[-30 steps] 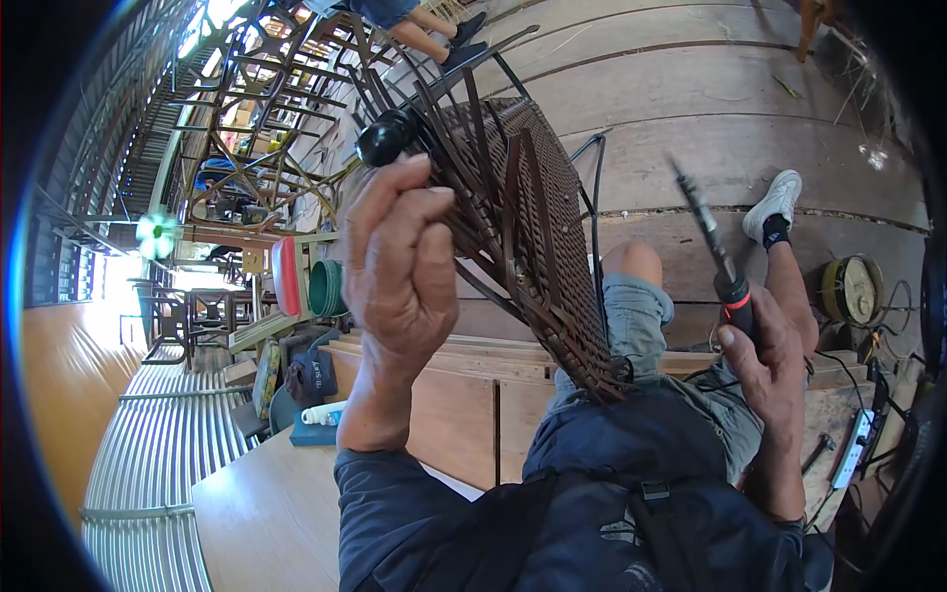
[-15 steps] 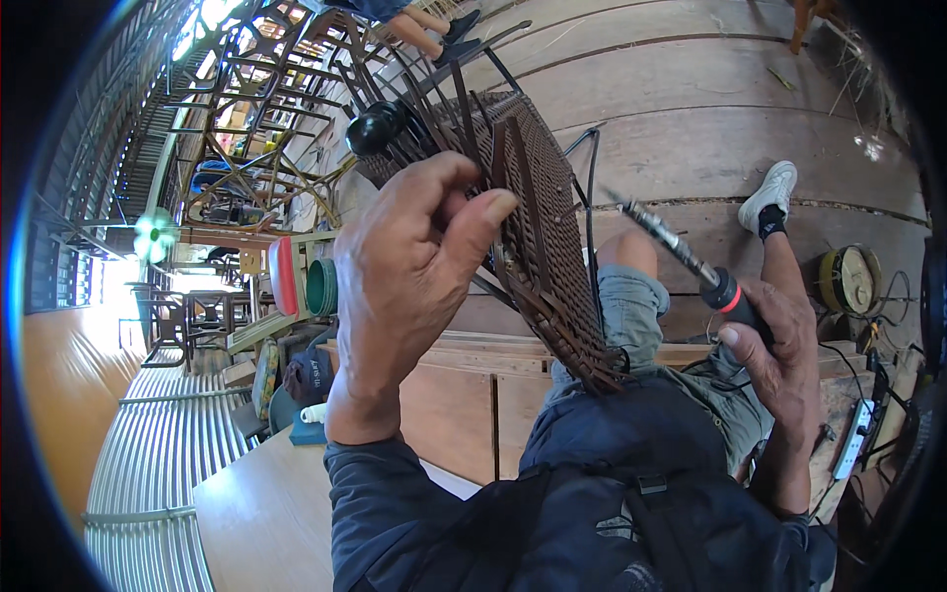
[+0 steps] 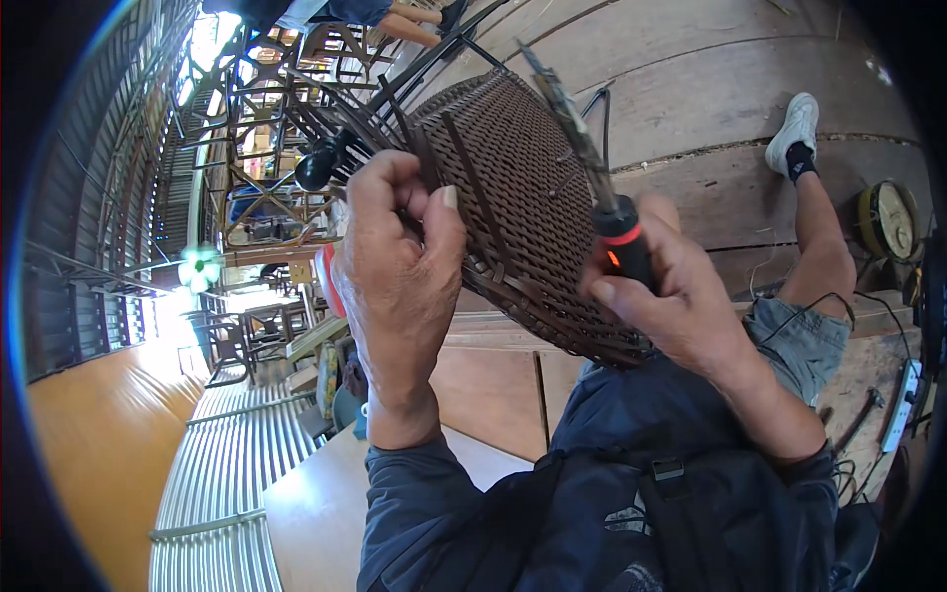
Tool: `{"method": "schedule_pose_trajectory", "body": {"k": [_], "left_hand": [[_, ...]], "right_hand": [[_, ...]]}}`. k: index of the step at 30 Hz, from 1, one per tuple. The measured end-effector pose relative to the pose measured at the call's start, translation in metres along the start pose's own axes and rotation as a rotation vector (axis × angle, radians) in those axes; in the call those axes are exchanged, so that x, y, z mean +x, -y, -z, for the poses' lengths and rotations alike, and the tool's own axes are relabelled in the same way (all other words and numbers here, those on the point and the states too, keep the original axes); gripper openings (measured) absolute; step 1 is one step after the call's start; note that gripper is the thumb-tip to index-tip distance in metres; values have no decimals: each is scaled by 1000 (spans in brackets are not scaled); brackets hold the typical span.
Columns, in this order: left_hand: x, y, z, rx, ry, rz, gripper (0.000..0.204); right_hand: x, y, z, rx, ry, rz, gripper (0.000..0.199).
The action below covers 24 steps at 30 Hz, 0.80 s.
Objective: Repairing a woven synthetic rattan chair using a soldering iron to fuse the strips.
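A dark brown woven wicker piece of furniture [image 3: 523, 187] stands tilted in front of me, its frame at its edges and several loose flat strips poking from its far left side. My left hand [image 3: 404, 237] is closed at the left edge of the weave, thumb and forefinger pinching around a brown wicker strip [image 3: 419, 153]; the pinch itself is partly hidden. My right hand [image 3: 666, 286] grips a soldering iron [image 3: 617, 232] by its black and red handle, where a small orange light glows. Its scorched metal tip points up and away, over the weave's right side.
A round black knob [image 3: 318, 168] sits beyond my left hand. Another person's leg [image 3: 419, 25] shows at the far edge. Stacked chair frames [image 3: 261, 128] fill the far left. A white power strip [image 3: 901, 407] and a yellow-rimmed drum [image 3: 888, 222] are at right, with cables around them.
My right hand has brought the soldering iron left, over the weave, its tip now more upright. The woven piece shows more of its face. My left hand stays at its edge.
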<state>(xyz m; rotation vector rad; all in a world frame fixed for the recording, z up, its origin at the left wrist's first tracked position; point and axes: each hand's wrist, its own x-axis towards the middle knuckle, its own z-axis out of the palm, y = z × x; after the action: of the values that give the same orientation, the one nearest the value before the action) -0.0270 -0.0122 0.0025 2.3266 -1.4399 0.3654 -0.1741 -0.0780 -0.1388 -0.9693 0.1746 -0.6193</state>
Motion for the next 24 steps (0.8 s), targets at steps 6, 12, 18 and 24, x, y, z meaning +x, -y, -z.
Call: {"method": "schedule_pose_trajectory", "body": {"k": [6, 12, 18, 24], "left_hand": [[-6, -3, 17, -116, 69, 106, 20], [-12, 9, 19, -605, 356, 110, 20], [-15, -2, 14, -358, -256, -22, 27], [-26, -3, 20, -458, -310, -204, 20]], "right_hand": [[18, 14, -11, 64, 92, -79, 18], [23, 1, -11, 86, 137, -48, 19], [27, -4, -4, 98, 114, 17, 14], [91, 8, -29, -182, -4, 181, 14]]}}
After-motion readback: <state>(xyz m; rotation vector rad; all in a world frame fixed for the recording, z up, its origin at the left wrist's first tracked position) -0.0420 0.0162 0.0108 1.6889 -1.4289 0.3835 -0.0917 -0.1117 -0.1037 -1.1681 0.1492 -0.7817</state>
